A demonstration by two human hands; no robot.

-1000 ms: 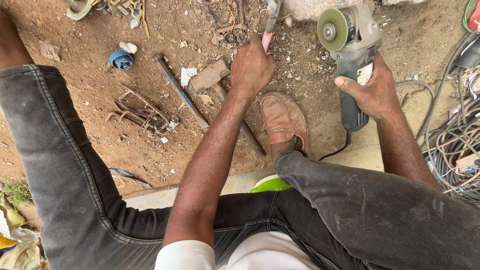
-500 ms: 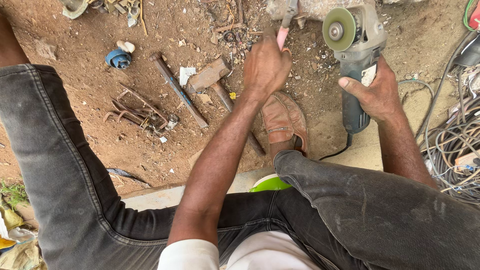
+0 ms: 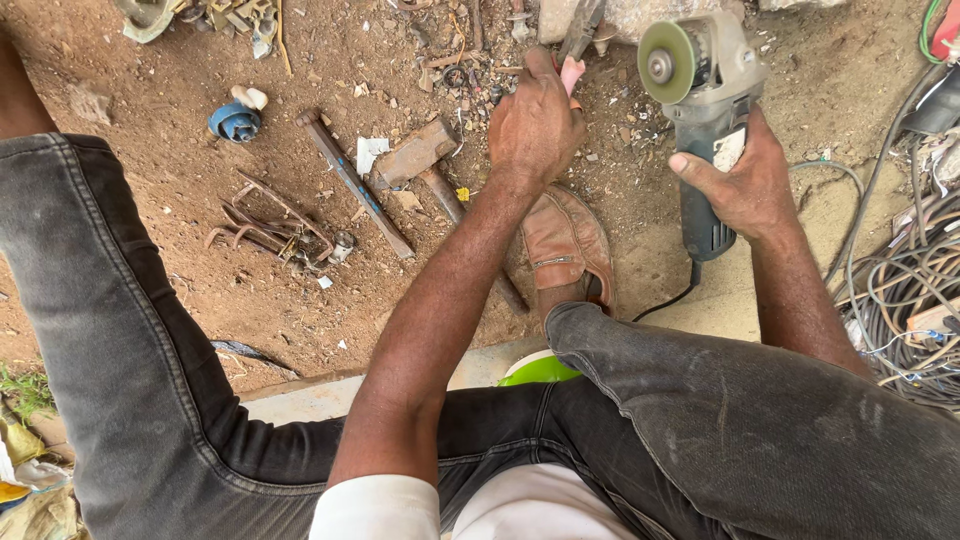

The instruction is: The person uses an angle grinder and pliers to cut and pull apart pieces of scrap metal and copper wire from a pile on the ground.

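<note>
1. The right hand [image 3: 745, 185] has its grip wrapped tight round the grey body of an angle grinder [image 3: 705, 120], thumb laid across the housing. The grinder points away from the person, its greenish disc [image 3: 665, 62] facing up near the top edge of the view.
2. A black cord [image 3: 670, 300] runs from the grinder's tail down to the ground beside a brown shoe [image 3: 565, 245].
3. The left hand [image 3: 535, 125] is closed on a pair of pliers with pink handles [image 3: 572, 70]; its grip hides most of them. The pliers' metal head [image 3: 583, 25] reaches toward a pale stone block [image 3: 640, 15] at the top.
4. The two hands sit near each other, pliers just left of the disc, not touching.
5. On the dirt floor [image 3: 200, 290] to the left lie a hammer [image 3: 420, 160], a long steel bar [image 3: 355, 185], bent rusty wire pieces [image 3: 265, 225] and a blue round part [image 3: 233, 120].
6. A tangle of cables [image 3: 905, 290] lies at the right.
</note>
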